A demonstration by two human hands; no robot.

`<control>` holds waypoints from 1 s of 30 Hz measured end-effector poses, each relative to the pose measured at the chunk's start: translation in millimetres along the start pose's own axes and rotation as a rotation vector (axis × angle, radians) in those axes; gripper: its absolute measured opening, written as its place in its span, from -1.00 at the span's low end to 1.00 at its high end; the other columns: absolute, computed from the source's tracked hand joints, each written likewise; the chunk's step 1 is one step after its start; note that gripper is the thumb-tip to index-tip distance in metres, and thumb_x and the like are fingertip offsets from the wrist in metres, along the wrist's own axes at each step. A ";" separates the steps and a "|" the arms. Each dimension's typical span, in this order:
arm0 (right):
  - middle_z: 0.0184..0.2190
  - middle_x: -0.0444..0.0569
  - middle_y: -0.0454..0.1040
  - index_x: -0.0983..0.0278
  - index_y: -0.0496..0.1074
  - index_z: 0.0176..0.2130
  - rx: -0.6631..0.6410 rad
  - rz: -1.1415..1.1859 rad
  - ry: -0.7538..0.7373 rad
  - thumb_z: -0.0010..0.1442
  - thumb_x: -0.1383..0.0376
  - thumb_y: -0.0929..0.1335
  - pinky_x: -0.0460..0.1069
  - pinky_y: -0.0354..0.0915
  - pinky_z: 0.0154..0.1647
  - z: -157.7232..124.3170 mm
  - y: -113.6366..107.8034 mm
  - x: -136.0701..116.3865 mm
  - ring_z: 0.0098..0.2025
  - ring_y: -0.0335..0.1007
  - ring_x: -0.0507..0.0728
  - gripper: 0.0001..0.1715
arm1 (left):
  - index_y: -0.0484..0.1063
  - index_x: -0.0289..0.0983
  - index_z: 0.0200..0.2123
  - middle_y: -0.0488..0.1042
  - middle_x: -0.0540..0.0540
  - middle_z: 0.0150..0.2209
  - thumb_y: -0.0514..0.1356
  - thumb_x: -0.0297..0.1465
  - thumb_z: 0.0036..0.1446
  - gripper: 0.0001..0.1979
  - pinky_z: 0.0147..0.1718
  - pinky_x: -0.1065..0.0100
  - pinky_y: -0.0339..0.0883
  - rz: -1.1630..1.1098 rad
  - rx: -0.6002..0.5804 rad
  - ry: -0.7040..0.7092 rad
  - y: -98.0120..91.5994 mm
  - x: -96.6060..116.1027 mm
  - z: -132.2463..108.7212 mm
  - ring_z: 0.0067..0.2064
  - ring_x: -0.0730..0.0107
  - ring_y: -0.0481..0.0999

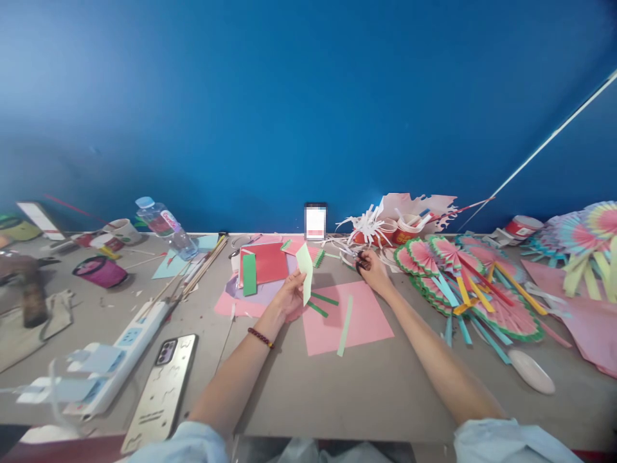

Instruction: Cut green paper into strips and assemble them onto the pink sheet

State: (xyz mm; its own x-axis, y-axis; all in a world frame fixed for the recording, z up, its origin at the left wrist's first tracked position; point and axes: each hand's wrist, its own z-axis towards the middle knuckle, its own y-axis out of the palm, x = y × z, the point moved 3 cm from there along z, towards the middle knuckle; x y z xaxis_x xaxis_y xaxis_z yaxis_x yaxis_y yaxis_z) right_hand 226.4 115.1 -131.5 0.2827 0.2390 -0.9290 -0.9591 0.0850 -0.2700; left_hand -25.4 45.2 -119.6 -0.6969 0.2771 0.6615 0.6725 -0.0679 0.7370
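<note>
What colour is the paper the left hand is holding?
The paper in the left hand is pale green, best seen in the head view.

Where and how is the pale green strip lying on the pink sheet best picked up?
Pinch the pale green strip by its near end, probably best approached from the person's side: it lies thin and flat, and that end seems to reach just past the edge of the pink sheet, with nothing covering it.
</note>
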 end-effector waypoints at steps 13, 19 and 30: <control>-0.54 -0.19 0.43 0.21 0.23 -0.36 -0.173 0.202 0.268 -0.16 0.05 0.52 -0.07 0.19 -0.48 -21.6 15.2 -37.9 -0.51 0.27 0.02 -0.47 | 0.42 -0.29 -0.48 0.19 0.18 -0.73 0.49 -0.24 -0.21 -0.64 -0.69 0.54 0.08 0.250 0.183 0.200 -4.2 -1.2 7.2 -0.70 0.67 0.15; -0.47 -0.21 0.46 0.20 0.25 -0.37 -0.342 0.258 0.344 -0.29 0.18 0.56 -0.09 0.25 -0.50 -43.0 39.6 -53.4 -0.50 0.33 0.01 -0.46 | 0.48 -0.30 -0.41 0.32 0.12 -0.69 0.47 -0.19 -0.22 -0.62 -0.72 0.50 0.15 0.538 0.244 0.314 0.3 0.0 3.7 -0.71 0.61 0.20; -0.60 -0.31 0.34 0.21 0.23 -0.42 -0.287 0.211 0.240 -0.29 0.13 0.55 -0.08 0.17 -0.44 -48.8 47.3 -60.2 -0.54 0.23 -0.03 -0.47 | 0.51 -0.32 -0.36 0.46 0.00 -0.53 0.47 -0.17 -0.22 -0.58 -0.72 0.49 0.25 0.528 0.169 0.299 17.3 -12.1 -4.2 -0.66 0.57 0.31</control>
State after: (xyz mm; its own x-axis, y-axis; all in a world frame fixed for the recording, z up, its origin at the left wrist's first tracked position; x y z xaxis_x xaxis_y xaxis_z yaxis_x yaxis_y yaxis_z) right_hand 163.3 57.6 -100.6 0.1012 -0.0127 -0.9948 -0.9704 -0.2218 -0.0959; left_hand -6.4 36.7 -114.3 -0.2835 -0.0341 0.9584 0.9579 0.0366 0.2847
